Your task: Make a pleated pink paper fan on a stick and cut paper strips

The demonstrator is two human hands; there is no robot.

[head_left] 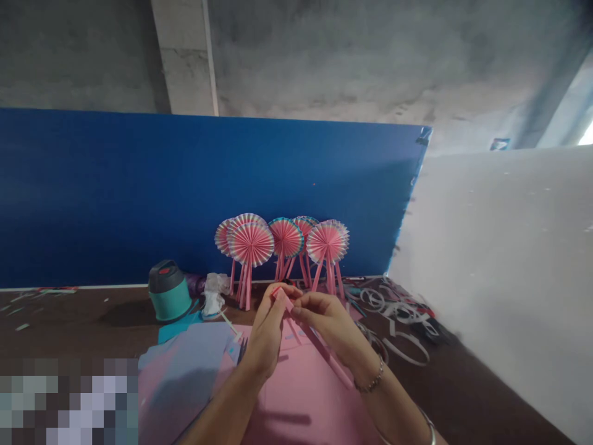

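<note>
Centre frame: left hand [266, 330], right hand [327, 321] pinch folded pink paper strip [319, 346], fingers clamped; light, flimsy, creases easily—grip near top end.

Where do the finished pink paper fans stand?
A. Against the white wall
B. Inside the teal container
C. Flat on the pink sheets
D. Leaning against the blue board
D: the pink paper fans stand on their strip handles at the back of the table, leaning against the blue board.
</note>
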